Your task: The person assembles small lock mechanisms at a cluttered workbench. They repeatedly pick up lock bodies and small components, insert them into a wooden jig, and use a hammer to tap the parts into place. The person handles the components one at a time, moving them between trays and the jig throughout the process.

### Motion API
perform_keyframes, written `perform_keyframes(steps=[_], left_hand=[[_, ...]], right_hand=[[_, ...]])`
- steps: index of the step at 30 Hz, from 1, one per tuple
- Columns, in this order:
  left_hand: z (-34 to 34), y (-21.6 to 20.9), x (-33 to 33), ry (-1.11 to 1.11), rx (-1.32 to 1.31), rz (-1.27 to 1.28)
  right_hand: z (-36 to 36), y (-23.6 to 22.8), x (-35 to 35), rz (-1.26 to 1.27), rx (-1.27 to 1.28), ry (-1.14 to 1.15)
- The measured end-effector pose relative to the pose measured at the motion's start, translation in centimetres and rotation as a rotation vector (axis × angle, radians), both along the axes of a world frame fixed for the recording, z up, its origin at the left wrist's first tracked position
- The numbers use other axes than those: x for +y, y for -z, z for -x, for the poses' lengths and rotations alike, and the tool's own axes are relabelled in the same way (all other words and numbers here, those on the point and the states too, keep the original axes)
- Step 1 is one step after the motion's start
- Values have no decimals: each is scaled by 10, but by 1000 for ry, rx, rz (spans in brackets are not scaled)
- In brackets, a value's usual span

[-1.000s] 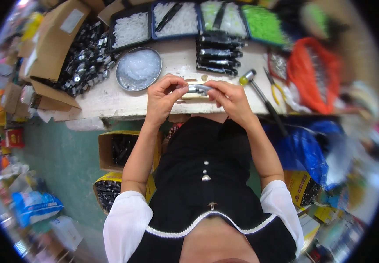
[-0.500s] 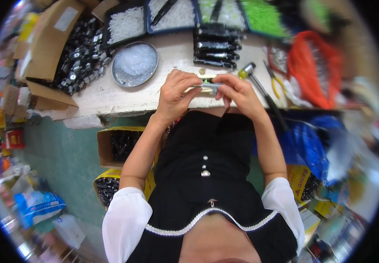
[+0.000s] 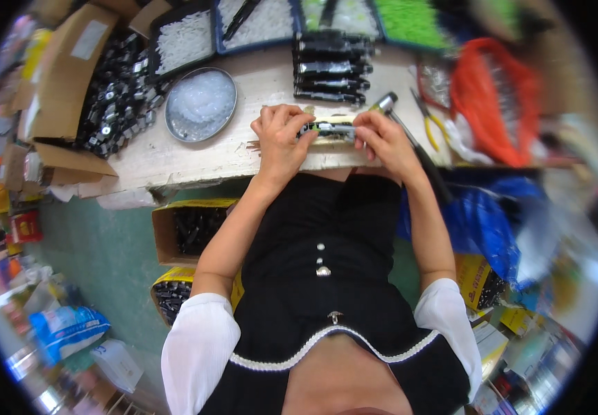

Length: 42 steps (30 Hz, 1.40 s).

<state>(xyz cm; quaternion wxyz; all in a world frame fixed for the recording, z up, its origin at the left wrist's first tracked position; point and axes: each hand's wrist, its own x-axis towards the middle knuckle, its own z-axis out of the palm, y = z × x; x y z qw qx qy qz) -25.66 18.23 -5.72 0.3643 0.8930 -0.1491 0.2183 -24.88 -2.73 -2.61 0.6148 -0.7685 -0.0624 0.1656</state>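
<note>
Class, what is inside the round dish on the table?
The dish holds a whitish, translucent mass, heaped toward the middle. Its material is unclear. The dish's bottom under the heap is covered and cannot be seen.

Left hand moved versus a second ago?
Yes: the left hand has shifted rightward, farther from the round metal dish.

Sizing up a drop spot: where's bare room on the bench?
Bench: bare between round dish and black stack; also between that dish and the front edge. Smaller gap: black stack to pliers. Crowded: back row of trays, right end with hammer and red bag, and around the grey piece in the right hand.
</note>
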Motion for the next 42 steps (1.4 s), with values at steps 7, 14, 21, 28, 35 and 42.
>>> perform_keyframes(steps=[7, 14, 21, 28, 35, 42], left_hand=[[-1, 2, -1, 6, 46, 49], [-1, 2, -1, 9, 71, 88], [-1, 3, 0, 26, 18, 65], [-4, 0, 1, 53, 31, 8], [-1, 1, -1, 42, 11, 38], [-1, 1, -2, 49, 12, 64]], right_hand=[[-4, -9, 9, 162, -108, -43], [-8, -4, 8, 218, -166, -57], [-17, 5, 5, 262, 77, 33], [-27, 7, 2, 343, 30, -18], [-71, -34, 1, 407, -311, 65], [-196, -39, 24, 849, -645, 283]])
